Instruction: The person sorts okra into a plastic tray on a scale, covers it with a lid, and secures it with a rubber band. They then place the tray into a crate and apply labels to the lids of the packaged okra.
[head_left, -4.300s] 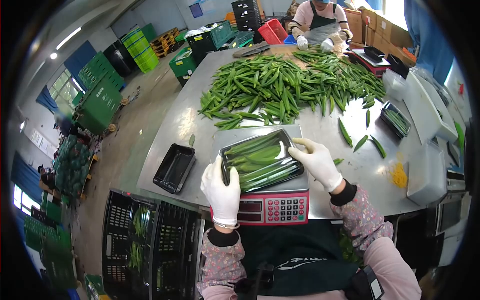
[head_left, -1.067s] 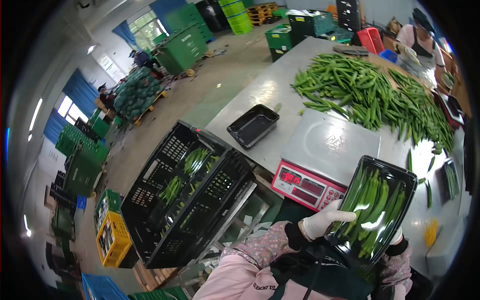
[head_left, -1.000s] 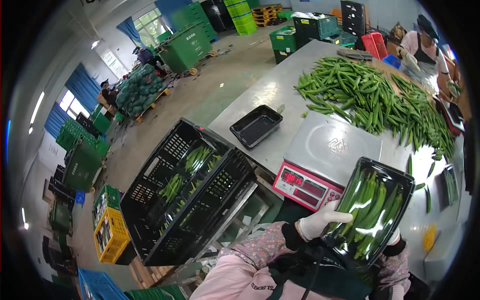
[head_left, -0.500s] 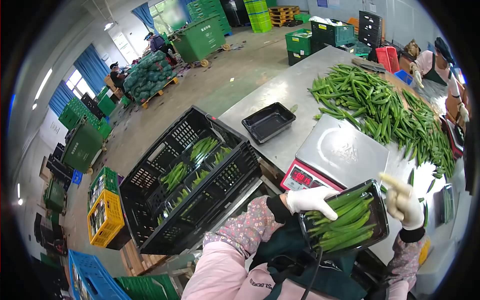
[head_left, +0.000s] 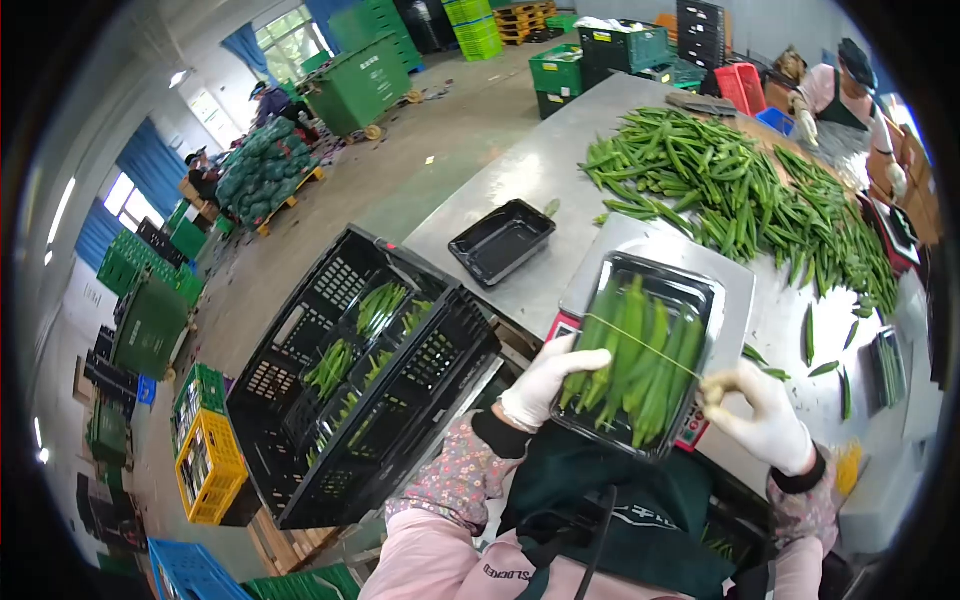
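Standing here, I see a black tray (head_left: 694, 291) of okra (head_left: 625, 365) held tilted in front of the scale (head_left: 738, 280), at the near edge of the desk (head_left: 500, 190); can't tell if its base touches the platform. Left hand (head_left: 557, 383): grip closed on the tray's left side, thumb over the pod ends, other fingers mostly hidden. Right hand (head_left: 758, 415): fingertips pinched on a thin band (head_left: 646, 346), which runs slantwise across the pods and off the right rim.

Handling, my guess: light load, thin plastic walls that flex if squeezed, glossy so probably slippery under gloves. Pods look firm but could bruise or snap under a hard thumb. Band should be stretchy, likely to spring back if let slip. Best hold: side walls or underneath, pressure on the rim, not the pods. Can't tell whether clear film covers them.
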